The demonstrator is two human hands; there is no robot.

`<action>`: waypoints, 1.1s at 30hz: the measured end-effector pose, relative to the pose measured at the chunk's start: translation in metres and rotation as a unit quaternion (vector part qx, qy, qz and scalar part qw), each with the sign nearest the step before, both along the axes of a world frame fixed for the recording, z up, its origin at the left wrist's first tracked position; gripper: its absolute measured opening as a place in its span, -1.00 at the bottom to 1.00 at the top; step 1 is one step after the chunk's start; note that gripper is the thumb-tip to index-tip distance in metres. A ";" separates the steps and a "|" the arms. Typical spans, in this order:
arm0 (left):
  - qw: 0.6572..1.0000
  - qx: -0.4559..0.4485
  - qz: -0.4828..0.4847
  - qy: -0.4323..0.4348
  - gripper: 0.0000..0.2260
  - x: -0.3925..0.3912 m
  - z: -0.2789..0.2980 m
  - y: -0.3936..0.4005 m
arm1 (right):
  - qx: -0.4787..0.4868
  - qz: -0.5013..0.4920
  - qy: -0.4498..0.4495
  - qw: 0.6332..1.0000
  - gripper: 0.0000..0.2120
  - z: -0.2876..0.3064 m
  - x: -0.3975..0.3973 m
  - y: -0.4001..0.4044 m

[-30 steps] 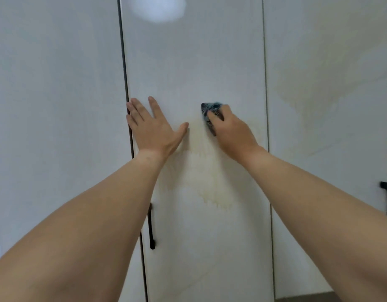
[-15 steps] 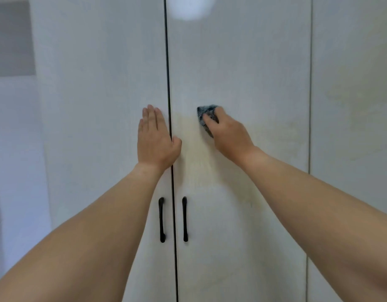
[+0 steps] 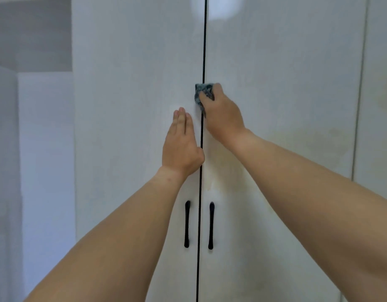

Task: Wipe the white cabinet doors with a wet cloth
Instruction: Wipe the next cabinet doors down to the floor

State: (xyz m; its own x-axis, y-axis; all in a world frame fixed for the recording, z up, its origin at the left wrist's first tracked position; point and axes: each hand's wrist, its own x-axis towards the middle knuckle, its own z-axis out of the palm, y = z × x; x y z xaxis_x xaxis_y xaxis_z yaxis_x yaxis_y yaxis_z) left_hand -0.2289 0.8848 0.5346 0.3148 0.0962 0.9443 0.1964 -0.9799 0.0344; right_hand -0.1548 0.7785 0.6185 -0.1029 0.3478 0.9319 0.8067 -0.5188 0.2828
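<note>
Two tall white cabinet doors meet at a dark vertical gap. My left hand [image 3: 181, 144] lies flat with straight fingers on the left door [image 3: 131, 105], just left of the gap. My right hand [image 3: 223, 115] holds a small blue-grey cloth [image 3: 202, 91] pressed against the doors right at the gap, at the inner edge of the right door [image 3: 286, 83]. Most of the cloth is hidden under my fingers. Faint yellowish damp marks show on the right door below and to the right of my hand.
Two black vertical handles [image 3: 187, 224] [image 3: 211, 225] sit either side of the gap, below my hands. A third white door [image 3: 378, 127] stands at the far right. At the left, a pale wall [image 3: 42, 149] recedes beside the cabinet.
The view has swung left along the cabinet. My left hand shifted from the middle door onto the left door. The cloth slid left to the gap between the doors.
</note>
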 end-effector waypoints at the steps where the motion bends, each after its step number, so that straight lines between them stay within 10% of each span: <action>1: 1.000 0.001 -0.004 -0.001 -0.32 0.000 0.000 0.000 | -0.035 0.001 -0.035 0.999 -0.66 -0.019 0.004 -0.004; 5: 1.000 -0.015 -0.001 0.009 -0.38 -0.001 0.003 -0.003 | -0.187 -0.031 -0.174 0.966 -0.66 -0.038 0.020 -0.039; 10: 0.998 -0.046 -0.001 0.041 -0.27 -0.006 0.005 -0.012 | 0.060 -0.075 0.043 0.994 -0.78 0.025 0.006 -0.038; 16: 0.995 -0.079 -0.008 0.054 -0.26 -0.014 0.013 -0.016 | -0.188 -0.115 -0.109 0.969 -0.63 0.026 0.001 -0.039; 20: 0.993 -0.100 -0.009 0.057 -0.25 -0.015 0.014 -0.021 | -0.050 -0.106 0.014 0.993 -0.72 0.052 -0.014 -0.032; 29: 0.991 -0.110 -0.045 0.067 -0.25 -0.026 0.004 -0.015 | -0.186 -0.079 -0.120 0.972 -0.61 -0.090 0.016 -0.053; 33: 0.992 -0.095 -0.040 0.076 -0.24 -0.022 0.000 -0.023 | 0.070 -0.113 0.074 0.988 -0.65 -0.045 0.020 -0.068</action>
State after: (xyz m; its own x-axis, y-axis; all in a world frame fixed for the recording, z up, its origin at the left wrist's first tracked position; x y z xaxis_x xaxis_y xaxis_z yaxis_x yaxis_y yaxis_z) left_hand -0.2512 0.8621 0.5345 0.4659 0.2374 0.8524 0.1345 -0.9711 0.1969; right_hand -0.1349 0.7104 0.5733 0.1034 0.2129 0.9716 0.6924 -0.7167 0.0833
